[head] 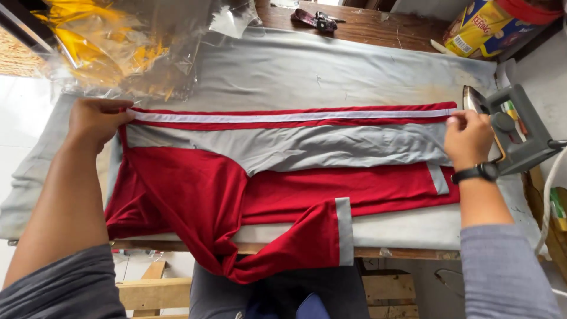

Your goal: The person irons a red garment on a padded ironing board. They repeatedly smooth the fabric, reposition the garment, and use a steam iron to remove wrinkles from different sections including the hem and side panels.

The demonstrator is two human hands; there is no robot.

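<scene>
From the head camera, the left hand (94, 121) is pinching one end of the red and grey garment (283, 177) and the right hand (468, 139) is gripping the other, stretching it flat across the padded surface (331, 65). The iron (517, 127) is sitting just beyond the right hand; a knuckle brushing it could get burned, and the part hanging off the near edge might drag the cloth down.
</scene>
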